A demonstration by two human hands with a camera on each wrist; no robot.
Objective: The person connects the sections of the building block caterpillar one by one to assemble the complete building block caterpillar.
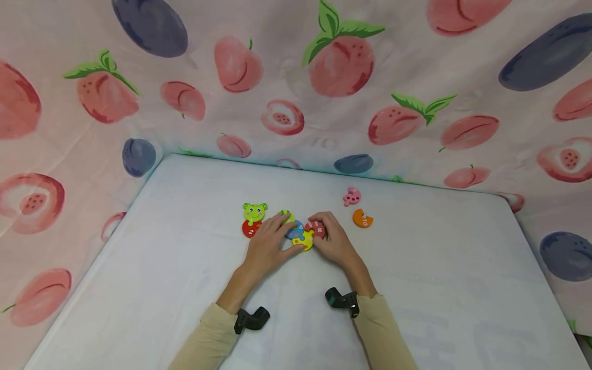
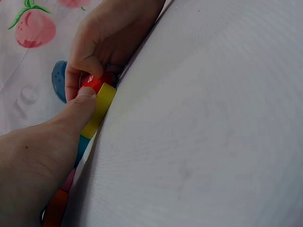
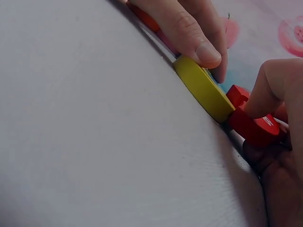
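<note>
Numbered caterpillar puzzle pieces lie joined in a chain at the table's middle. My left hand (image 1: 267, 245) lies over part of it; its fingers extend towards a blue piece (image 1: 296, 229) and its thumb rests on a yellow piece (image 3: 203, 90). My right hand (image 1: 336, 244) pinches a red striped puzzle piece (image 3: 255, 125) between thumb and fingers, against the yellow piece's side. A green caterpillar head (image 1: 255, 211) with a face joins a red piece (image 1: 250, 228) marked 2, left of my left hand. The left hand hides pieces between.
Beyond my right hand lie a pink spotted piece (image 1: 352, 197) and an orange piece (image 1: 363, 219) marked 10, apart from each other. A white cloth covers the table (image 1: 453, 277). Fruit-printed fabric (image 1: 324, 128) stands along the back and sides.
</note>
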